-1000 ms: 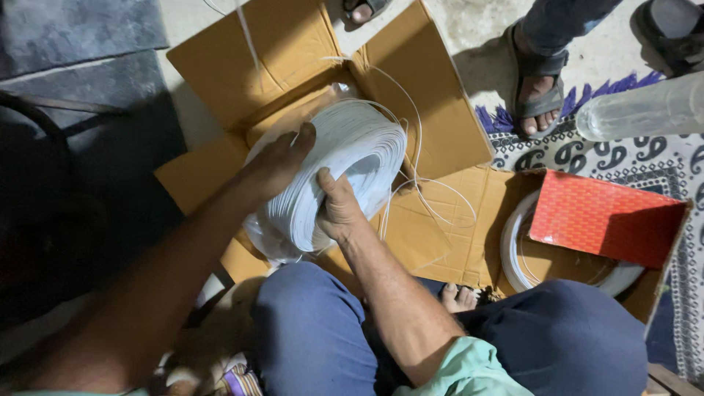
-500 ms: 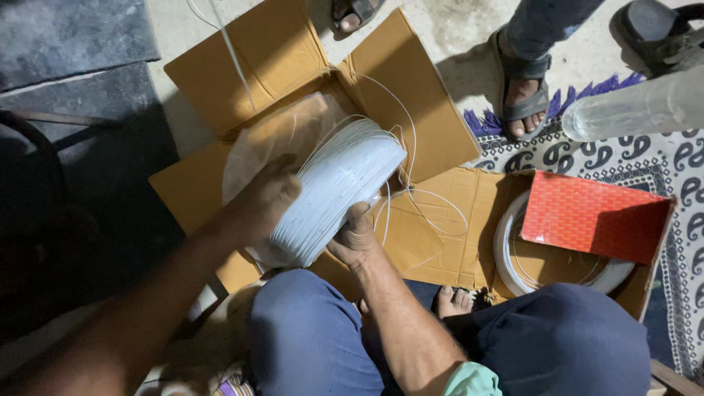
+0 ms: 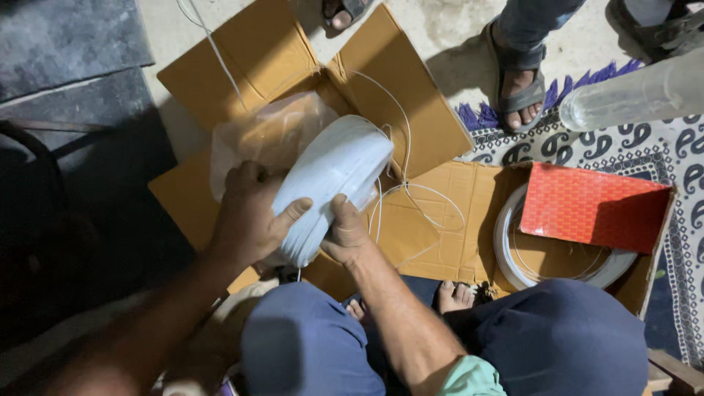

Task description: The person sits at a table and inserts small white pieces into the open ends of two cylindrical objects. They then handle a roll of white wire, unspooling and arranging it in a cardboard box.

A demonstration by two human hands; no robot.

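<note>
A thick white coil of wire [image 3: 334,180] is held on edge over an open cardboard box [image 3: 286,70]. My left hand [image 3: 249,216] grips its left side, thumb laid across the windings. My right hand [image 3: 345,235] holds the coil's lower right edge. A clear plastic bag [image 3: 260,136] sits in the box behind the coil. Loose white wire strands [image 3: 411,187] loop from the coil over the box flap. My knees in blue trousers are below the hands.
A second open box [image 3: 477,235] at right holds another white coil [image 3: 513,264] under a red card sheet [image 3: 594,209]. A clear plastic bottle [image 3: 638,92] lies on a patterned mat [image 3: 660,158]. Another person's sandalled foot [image 3: 521,88] stands nearby. Dark slabs lie left.
The coil has been tipped from nearly flat-facing to edge-on and lifted, exposing the plastic bag behind it. Both hands shifted lower on the coil.
</note>
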